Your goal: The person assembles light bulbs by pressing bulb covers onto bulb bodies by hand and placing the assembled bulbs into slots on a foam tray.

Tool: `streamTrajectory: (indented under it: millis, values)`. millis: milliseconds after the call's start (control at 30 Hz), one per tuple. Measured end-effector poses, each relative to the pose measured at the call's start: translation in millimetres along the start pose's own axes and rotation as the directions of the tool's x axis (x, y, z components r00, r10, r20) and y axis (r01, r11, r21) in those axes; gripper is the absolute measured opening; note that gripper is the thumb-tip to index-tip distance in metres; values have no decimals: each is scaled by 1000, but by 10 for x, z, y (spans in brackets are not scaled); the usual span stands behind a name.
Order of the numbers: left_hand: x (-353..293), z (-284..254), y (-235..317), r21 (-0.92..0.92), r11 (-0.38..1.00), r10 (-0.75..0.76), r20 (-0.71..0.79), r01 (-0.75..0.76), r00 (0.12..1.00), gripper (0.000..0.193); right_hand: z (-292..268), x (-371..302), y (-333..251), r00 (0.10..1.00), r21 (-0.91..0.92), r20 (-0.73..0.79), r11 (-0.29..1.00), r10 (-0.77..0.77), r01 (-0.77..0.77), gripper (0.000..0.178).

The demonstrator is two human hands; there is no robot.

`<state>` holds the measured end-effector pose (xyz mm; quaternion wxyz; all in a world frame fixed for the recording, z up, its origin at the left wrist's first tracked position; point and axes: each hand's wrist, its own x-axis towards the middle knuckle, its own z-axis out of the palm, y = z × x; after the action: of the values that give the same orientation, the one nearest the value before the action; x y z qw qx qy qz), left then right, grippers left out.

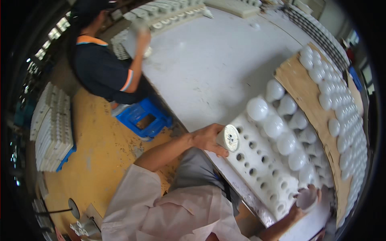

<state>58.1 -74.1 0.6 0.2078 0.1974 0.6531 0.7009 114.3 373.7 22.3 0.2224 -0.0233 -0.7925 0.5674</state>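
At the far left, stacked white trays (52,128) are seen on the yellow floor (100,156), and a co-worker in a dark shirt (102,72) stands at the far edge of the white counter (217,60), beside a blue crate (144,117). Nearer the middle, the left hand (207,138) is closed around a white bulb housing (228,137), held by its side wall with the open end showing, just over the white perforated tray (257,168). Finished white bulbs (277,128) are seated in the tray's right-hand holes. At the lower right, the right hand (307,199) is wrapped around another bulb (309,197) at the tray's near corner. Further right, bulbs lie in rows on a brown board (303,90). The housing is judged light, stiff, smooth and breakable; it is best gripped around the cylindrical body.
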Motion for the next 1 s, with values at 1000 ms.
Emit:
streamTrajectory:
  millis: [1000]
  values:
    - [640, 762, 111, 474, 868, -332, 336, 146, 881, 63, 1270, -302, -425, 623, -167, 781, 951, -32, 259, 83]
